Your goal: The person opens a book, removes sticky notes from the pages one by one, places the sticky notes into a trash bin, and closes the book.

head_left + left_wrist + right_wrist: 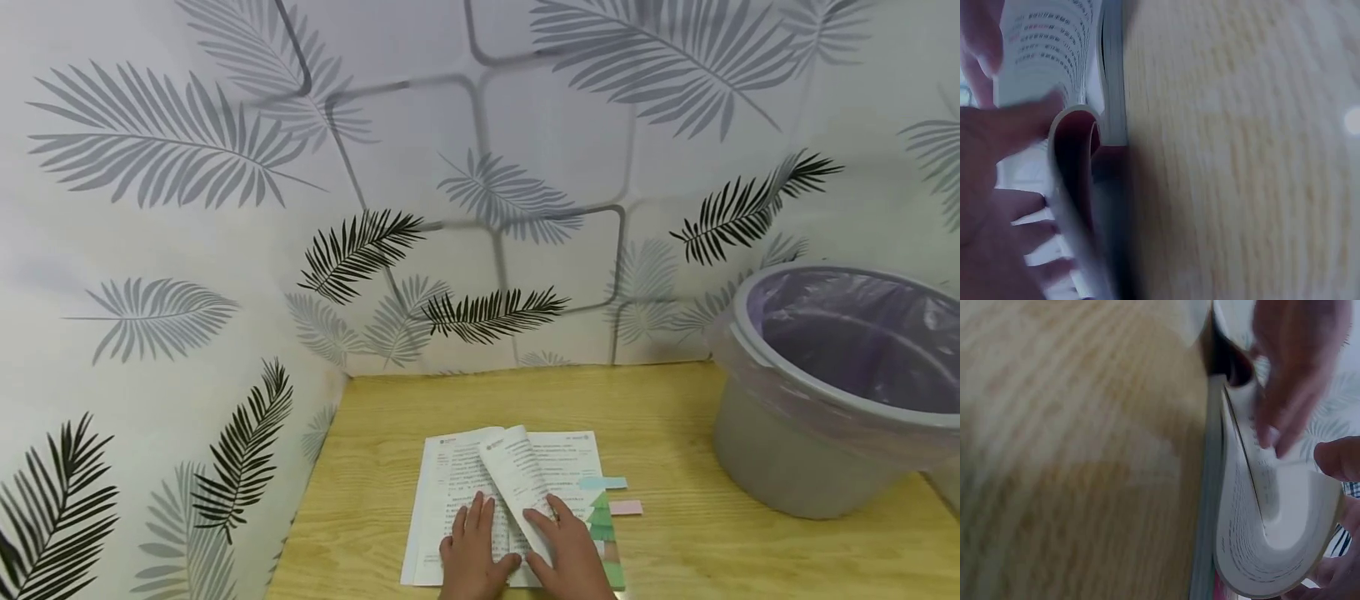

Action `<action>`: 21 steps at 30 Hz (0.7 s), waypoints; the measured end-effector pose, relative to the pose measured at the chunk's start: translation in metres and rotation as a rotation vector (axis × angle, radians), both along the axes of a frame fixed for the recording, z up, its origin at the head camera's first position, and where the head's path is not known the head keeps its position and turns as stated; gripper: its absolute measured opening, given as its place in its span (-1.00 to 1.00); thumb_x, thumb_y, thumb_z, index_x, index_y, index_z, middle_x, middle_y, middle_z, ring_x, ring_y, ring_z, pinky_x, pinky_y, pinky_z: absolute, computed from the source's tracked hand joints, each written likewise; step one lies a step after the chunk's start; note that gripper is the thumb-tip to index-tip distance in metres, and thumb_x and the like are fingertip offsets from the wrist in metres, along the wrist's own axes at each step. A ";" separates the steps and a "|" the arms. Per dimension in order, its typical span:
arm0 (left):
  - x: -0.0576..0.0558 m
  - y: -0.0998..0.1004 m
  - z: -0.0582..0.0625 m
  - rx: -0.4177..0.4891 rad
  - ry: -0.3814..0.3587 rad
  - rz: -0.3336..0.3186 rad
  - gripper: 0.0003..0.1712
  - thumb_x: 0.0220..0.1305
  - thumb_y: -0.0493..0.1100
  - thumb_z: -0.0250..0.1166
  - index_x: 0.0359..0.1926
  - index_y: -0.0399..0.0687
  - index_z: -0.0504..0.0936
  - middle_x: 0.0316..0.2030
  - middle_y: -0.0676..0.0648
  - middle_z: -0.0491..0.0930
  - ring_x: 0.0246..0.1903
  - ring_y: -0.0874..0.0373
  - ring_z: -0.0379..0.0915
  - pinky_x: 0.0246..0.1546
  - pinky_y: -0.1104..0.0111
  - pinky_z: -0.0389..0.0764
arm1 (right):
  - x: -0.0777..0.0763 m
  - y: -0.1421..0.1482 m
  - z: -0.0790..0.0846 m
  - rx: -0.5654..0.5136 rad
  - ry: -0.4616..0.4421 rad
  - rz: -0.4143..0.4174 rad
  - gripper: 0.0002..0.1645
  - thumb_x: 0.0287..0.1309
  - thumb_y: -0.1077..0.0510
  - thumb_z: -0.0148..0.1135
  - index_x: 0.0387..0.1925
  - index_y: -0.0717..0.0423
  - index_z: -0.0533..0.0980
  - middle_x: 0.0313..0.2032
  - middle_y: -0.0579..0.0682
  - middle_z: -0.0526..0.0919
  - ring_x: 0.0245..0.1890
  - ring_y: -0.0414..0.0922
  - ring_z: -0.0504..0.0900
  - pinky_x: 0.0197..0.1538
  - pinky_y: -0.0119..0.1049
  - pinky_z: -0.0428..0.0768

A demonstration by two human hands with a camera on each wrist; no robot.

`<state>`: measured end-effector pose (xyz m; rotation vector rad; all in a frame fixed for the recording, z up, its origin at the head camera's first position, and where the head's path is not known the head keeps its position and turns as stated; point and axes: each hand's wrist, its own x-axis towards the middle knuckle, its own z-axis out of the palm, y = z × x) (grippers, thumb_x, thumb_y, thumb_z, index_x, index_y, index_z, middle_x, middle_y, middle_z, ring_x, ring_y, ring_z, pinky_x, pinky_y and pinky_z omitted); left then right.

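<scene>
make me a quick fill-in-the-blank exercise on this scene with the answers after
The left hand touches an open ____ while the right hand holds its lifted pages.
The lower tab is pink, the upper tab ____.
The bag lining the bin is ____.
The bin stands nearer the ____ hand.
Answers: book; blue; purple; right.

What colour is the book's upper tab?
The upper tab is light blue; the head view shows it best.

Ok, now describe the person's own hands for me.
The left hand and the right hand are both bare. No glove, ring or marking can be made out on either. No sleeve comes into the head view.
</scene>
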<state>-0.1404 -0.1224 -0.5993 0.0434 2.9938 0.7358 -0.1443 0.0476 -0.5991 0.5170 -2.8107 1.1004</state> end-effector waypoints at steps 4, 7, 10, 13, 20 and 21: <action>0.002 0.003 0.007 0.085 0.190 0.050 -0.57 0.21 0.00 0.17 0.07 -0.04 0.58 0.30 -0.08 0.39 0.29 -0.16 0.16 0.04 -0.28 0.26 | 0.003 -0.010 -0.003 0.041 -0.014 0.011 -0.39 -0.06 0.01 0.40 0.11 -0.02 0.52 0.29 0.32 0.32 0.15 0.33 0.40 0.04 0.26 0.46; 0.002 0.007 0.016 0.153 0.223 0.134 -0.70 0.24 -0.01 0.17 -0.11 -0.02 0.67 0.12 -0.04 0.57 0.17 -0.10 0.33 0.02 -0.22 0.31 | 0.005 -0.014 -0.001 0.036 -0.040 0.015 -0.41 -0.05 0.00 0.38 0.10 -0.04 0.51 0.33 0.28 0.29 0.18 0.31 0.38 0.02 0.28 0.45; 0.002 0.010 0.024 0.201 0.160 0.219 -0.67 0.18 0.05 0.25 -0.16 -0.06 0.67 -0.04 -0.08 0.64 0.02 -0.08 0.44 -0.04 -0.16 0.37 | 0.009 -0.016 0.002 -0.002 -0.041 0.036 -0.45 -0.01 0.02 0.35 0.07 0.00 0.51 0.35 0.23 0.29 0.23 0.25 0.35 0.05 0.25 0.45; 0.000 0.011 0.029 0.264 0.050 0.273 -0.54 0.09 0.03 0.33 -0.06 -0.17 0.58 -0.16 -0.11 0.64 -0.18 0.01 0.51 -0.16 0.02 0.48 | 0.013 -0.017 0.002 -0.054 0.004 0.042 -0.48 -0.03 0.10 0.35 0.02 0.09 0.49 0.29 0.20 0.35 0.19 0.17 0.41 0.07 0.10 0.51; -0.003 0.010 0.024 0.404 -0.004 0.411 -0.29 -0.04 -0.24 0.31 0.20 -0.25 0.31 -0.30 -0.18 0.69 -0.39 0.04 0.57 -0.41 0.20 0.53 | 0.018 -0.017 -0.009 -0.157 0.049 0.005 -0.34 -0.07 0.14 0.33 0.10 0.26 0.36 0.08 0.21 0.40 -0.10 0.03 0.53 -0.17 -0.08 0.60; -0.003 0.008 0.022 0.394 0.020 0.429 -0.24 -0.06 -0.28 0.29 0.24 -0.25 0.29 -0.22 -0.23 0.67 -0.32 -0.02 0.59 -0.36 0.15 0.55 | 0.019 -0.016 -0.012 -0.158 0.031 0.021 -0.29 -0.06 0.13 0.33 0.14 0.28 0.34 0.11 0.23 0.40 -0.05 0.05 0.53 -0.11 -0.04 0.60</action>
